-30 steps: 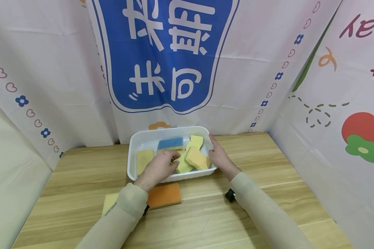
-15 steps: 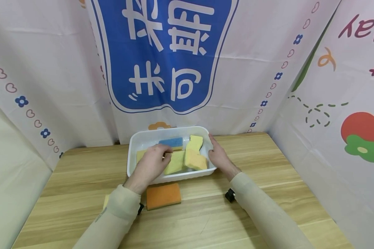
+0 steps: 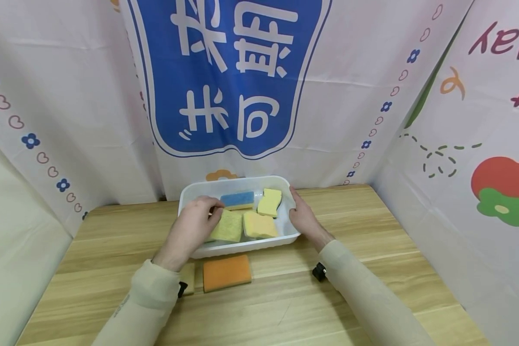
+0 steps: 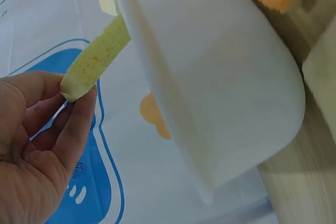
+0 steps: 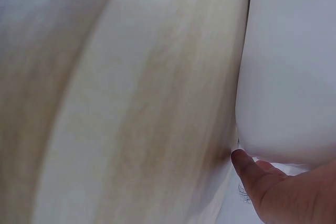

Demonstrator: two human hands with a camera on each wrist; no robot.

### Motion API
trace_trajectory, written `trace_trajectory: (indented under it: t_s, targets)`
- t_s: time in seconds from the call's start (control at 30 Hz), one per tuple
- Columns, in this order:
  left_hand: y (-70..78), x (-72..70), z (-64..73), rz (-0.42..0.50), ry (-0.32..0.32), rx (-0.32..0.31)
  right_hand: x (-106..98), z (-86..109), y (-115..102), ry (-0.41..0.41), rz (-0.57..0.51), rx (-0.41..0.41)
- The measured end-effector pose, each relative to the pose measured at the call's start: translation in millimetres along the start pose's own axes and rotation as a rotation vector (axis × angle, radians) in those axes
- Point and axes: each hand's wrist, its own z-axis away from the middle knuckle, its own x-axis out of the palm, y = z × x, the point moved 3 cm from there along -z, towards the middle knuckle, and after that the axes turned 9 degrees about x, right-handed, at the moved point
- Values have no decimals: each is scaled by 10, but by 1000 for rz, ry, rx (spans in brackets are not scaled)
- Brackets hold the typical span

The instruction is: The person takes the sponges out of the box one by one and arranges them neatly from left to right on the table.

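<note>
My left hand (image 3: pixel 194 223) is over the left part of a white plastic tub (image 3: pixel 246 247). Its thumb and fingers pinch one edge of a flat yellow-green sponge (image 4: pixel 97 59), whose broad face (image 3: pixel 228 226) shows in the head view. At the tub's right end, my right hand (image 3: pixel 304 216) grips the wall, thumb by the rim and fingers along the outside. Inside the tub lie a pale yellow sponge block (image 3: pixel 261 226), a wavy yellow sponge (image 3: pixel 269 203) and a blue-topped sponge (image 3: pixel 238 199). My left hand hides the tub's left part.
In front of the tub, an orange sponge (image 3: pixel 227 273) lies on the wooden table (image 3: pixel 285 307). Left of it is a yellow sponge (image 3: pixel 188 278), partly covered by my left sleeve. A printed cloth (image 3: pixel 328 105) hangs right behind the tub.
My left hand has moved left, drawing the yellow-green sponge across the tub. The pale yellow block has shifted left and lies flatter, apart from the wavy sponge. My right hand has stayed put.
</note>
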Motion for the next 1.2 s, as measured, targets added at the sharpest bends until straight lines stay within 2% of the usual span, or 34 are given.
trace_trajectory:
  t_s: [0.27,0.53,0.7,0.97,1.2]
  targets:
    - [-31,-154,36,-31,52,6,8,-8,6,2,0,6]
    - [-48,-158,54,-123,48,24,8,-10,7,1,1,1]
    - [-41,-166,60,-151,69,29,5,1,-5,3,9,10]
    - [24,-243,74,-137,115,40,-3,19,-21,-2,0,15]
    - [176,-273,102,-111,112,81,-4,16,-17,-6,-5,14]
